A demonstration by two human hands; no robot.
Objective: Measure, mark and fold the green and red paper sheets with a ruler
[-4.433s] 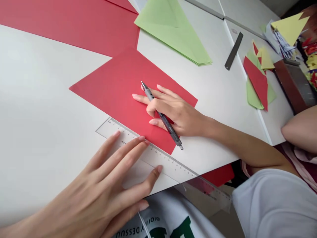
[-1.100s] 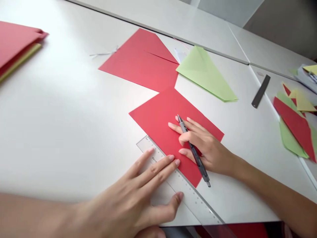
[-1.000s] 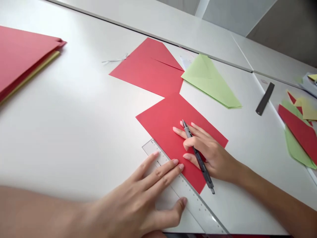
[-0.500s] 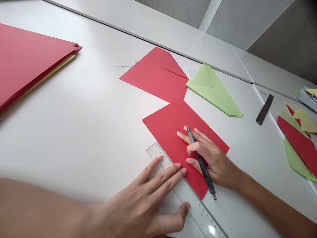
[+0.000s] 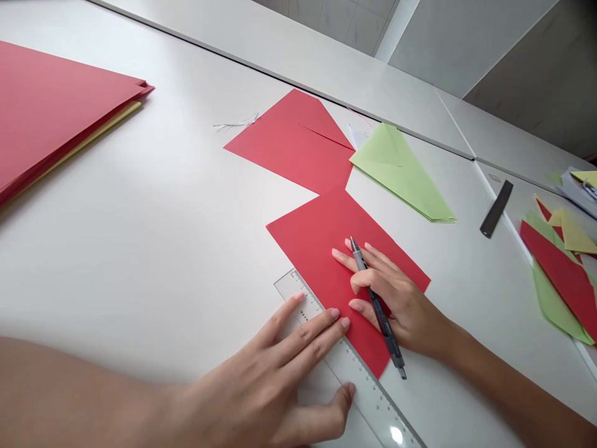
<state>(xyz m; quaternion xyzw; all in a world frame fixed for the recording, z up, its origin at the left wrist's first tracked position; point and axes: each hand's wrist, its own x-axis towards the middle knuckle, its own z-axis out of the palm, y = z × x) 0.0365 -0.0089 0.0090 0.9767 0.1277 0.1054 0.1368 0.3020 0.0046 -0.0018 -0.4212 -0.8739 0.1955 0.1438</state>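
Observation:
My left hand [image 5: 298,367] lies with fingers spread on a clear plastic ruler [image 5: 368,376], fingertips pressing its upper part. The ruler runs diagonally along the left edge of a red paper sheet [image 5: 321,242], with two fingertips reaching that edge. Resting on the sheet is my right hand [image 5: 392,292], which holds a black and grey pen [image 5: 385,326] between thumb and fingers. The pen's tip points up and away from me, and its clip end hangs over the sheet's near right side. Part of the sheet is hidden under the right hand.
Beyond the sheet lie another red paper piece [image 5: 293,143], a folded green paper [image 5: 403,174] and some white string [image 5: 237,122]. A red paper stack [image 5: 56,112] sits far left. Rightward are a dark strip [image 5: 497,208] and coloured paper scraps [image 5: 559,267].

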